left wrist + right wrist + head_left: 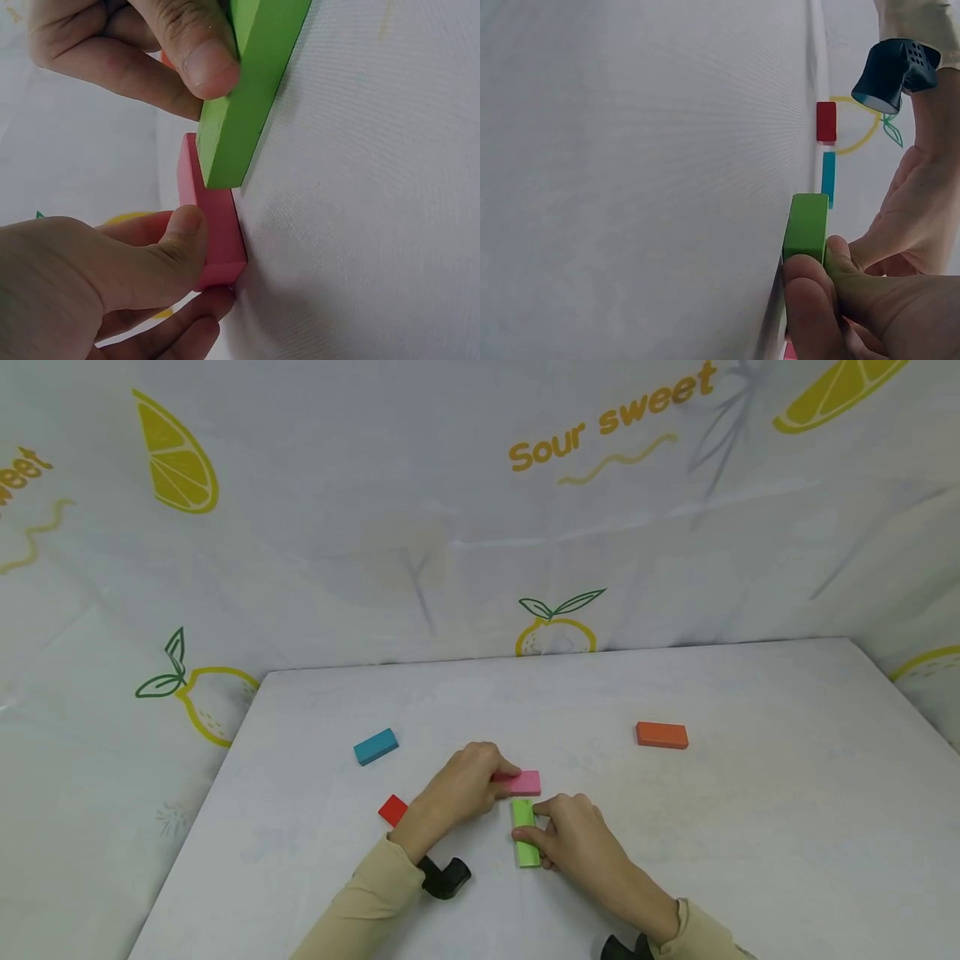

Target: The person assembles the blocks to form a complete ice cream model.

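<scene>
My left hand [463,783] pinches the left end of a pink block [527,783], which lies crosswise on the white table. Just below it in the head view, a green block [524,852] points lengthwise toward the pink one. My right hand [581,835] grips this green block between thumb and fingers at its sides. In the left wrist view the near end of the green block [225,150] overlaps the pink block [220,232]. The right wrist view shows the green block [808,223] end-on, with fingers around it.
A blue block [376,747] lies at the table's back left, and a red block [393,810] is partly hidden behind the left forearm. An orange block [662,735] lies at the back right. A lemon-print cloth [337,527] hangs behind the table [750,827].
</scene>
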`<state>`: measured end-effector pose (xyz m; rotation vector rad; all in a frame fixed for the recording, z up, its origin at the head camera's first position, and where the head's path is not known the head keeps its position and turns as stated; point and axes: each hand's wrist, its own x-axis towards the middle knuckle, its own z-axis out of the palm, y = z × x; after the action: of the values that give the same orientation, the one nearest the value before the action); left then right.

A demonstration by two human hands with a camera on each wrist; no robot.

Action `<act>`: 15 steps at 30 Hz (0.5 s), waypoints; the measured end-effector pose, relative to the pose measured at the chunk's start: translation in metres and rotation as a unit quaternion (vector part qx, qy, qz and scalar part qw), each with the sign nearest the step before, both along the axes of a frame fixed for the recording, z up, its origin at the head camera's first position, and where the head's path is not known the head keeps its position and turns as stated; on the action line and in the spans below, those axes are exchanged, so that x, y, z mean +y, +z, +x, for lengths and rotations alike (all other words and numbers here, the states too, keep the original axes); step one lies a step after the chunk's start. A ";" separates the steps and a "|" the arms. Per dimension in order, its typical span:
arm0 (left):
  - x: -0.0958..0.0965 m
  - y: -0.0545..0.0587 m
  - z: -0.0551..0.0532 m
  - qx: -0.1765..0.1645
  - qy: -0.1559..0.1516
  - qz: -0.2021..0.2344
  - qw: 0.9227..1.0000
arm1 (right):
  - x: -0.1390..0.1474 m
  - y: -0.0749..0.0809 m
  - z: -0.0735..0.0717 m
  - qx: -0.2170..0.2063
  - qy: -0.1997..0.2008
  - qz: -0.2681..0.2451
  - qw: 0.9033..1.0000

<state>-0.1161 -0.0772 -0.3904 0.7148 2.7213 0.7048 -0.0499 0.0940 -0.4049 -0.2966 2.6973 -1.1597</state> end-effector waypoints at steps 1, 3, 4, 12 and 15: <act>0.000 0.000 0.000 0.001 0.001 -0.001 1.000 | 0.000 0.000 0.000 -0.001 -0.001 -0.001 1.000; 0.000 -0.001 0.000 0.003 0.006 -0.002 1.000 | 0.000 0.000 0.000 -0.004 -0.002 -0.002 1.000; 0.000 -0.002 0.000 0.002 0.011 -0.001 1.000 | 0.000 0.000 0.000 -0.005 -0.003 -0.003 1.000; -0.001 -0.003 0.001 0.003 0.030 0.016 0.999 | -0.001 0.000 0.000 -0.009 -0.009 0.000 1.000; -0.001 -0.004 0.002 0.005 0.033 0.021 0.999 | -0.002 -0.001 -0.001 -0.005 -0.009 0.000 1.000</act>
<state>-0.1137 -0.0785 -0.3942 0.6405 2.7576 0.7774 -0.0510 0.0921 -0.4054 -0.2655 2.6974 -1.1639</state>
